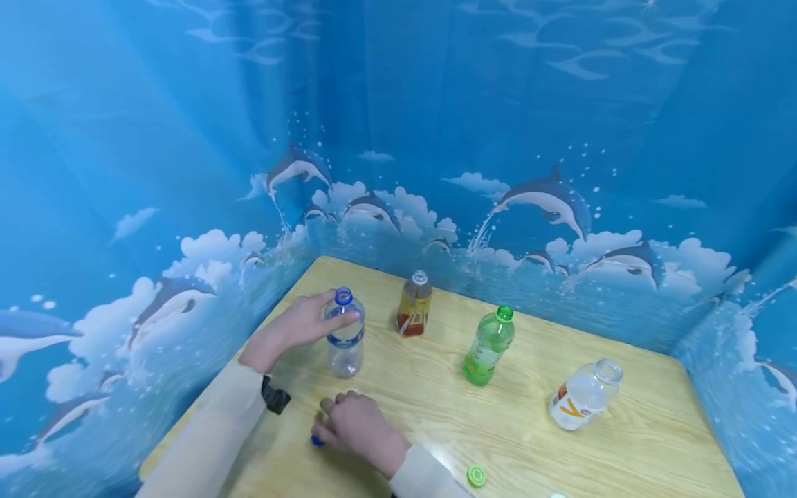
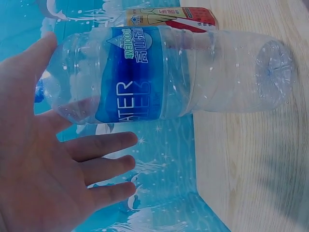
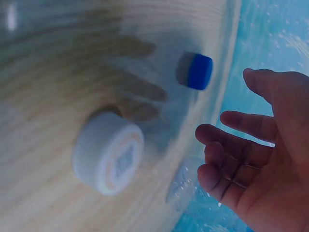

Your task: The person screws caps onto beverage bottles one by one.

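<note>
Head view: left hand [image 1: 297, 324] is up against the clear water bottle [image 1: 345, 334] standing on the counter [image 1: 535, 443], thumb at its neck. Right hand [image 1: 356, 423] hovers over a blue cap [image 1: 317, 440].

Left wrist view: fingers straight, so it isn't really gripping the bottle.

Right wrist view: right hand open and relaxed, holding nothing, blue cap and a white cap [image 3: 109, 153] nearby.

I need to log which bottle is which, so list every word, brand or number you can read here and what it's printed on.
"ATER": end of a word in white letters on the blue label of the clear water bottle at the left hand.
Chinese characters above it on that label: too blurred to read.
Tea bottle label: print too small.
Green bottle, clear bottle with orange mark, white cap: markings unreadable.
</note>
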Tool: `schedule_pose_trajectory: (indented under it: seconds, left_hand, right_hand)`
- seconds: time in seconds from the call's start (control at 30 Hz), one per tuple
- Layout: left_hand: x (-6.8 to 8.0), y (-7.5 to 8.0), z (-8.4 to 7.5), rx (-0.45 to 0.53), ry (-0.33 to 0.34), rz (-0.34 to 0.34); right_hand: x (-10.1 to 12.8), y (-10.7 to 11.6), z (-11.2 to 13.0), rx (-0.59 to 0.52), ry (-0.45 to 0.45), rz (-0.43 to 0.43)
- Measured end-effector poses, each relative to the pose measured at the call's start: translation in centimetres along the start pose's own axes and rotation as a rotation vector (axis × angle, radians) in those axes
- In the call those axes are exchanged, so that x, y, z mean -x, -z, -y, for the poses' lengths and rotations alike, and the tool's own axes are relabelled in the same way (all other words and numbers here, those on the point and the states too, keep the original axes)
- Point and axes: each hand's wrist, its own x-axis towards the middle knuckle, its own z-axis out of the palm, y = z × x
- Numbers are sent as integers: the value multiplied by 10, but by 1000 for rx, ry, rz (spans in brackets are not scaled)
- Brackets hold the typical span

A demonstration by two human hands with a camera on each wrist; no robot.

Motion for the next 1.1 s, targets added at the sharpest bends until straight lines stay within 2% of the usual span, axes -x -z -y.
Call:
schedule_pose_trajectory:
  seconds: [0.2, 0.47, 0.7, 0.9, 1.1]
  left_hand:
    - [-1, -2, -1, 27, 9, 16]
    - [1, -4, 1, 54, 37, 30]
    - [3, -7, 1, 59, 37, 29]
    - [3, -12, 3, 74, 35, 19]
    - [0, -21, 7, 84, -11, -21]
  right_hand:
    - [2, -9, 4, 45, 14, -42]
    - [1, -14, 7, 12, 11, 48]
    - [2, -21, 7, 44, 25, 70]
    - [2, -22, 4, 101, 51, 9]
    - [1, -9, -8, 109, 27, -44]
